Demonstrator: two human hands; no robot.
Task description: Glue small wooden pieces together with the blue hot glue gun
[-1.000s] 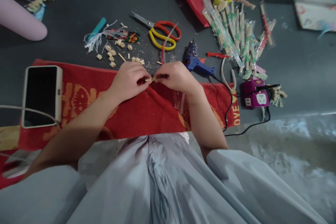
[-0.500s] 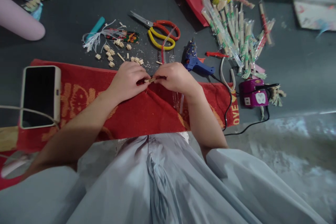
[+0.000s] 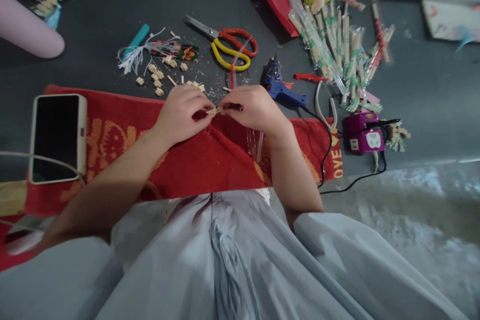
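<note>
Between my two hands is a small, knobbly piece of pale wooden bits, pinched at both ends above a red towel. My left hand closes thumb and fingertips on its left end. At the right end, my right hand grips it the same way; the fingers hide part of it. Just beyond the left hand lie several similar pale wooden pieces and crumbs. Scissors with red and yellow handles rest past the hands. A blue glue gun lies to the right of my right hand.
A phone lies on the towel's left side, a cable across it. Several wrapped sticks are heaped at the back right near a red envelope. A purple power socket block with black cords sits at the right edge. A white-threaded tassel lies left.
Both hands have shifted and turned slightly, and more of the pale piece shows between the fingertips. The grip stays closed, and the things on the table have not moved.
</note>
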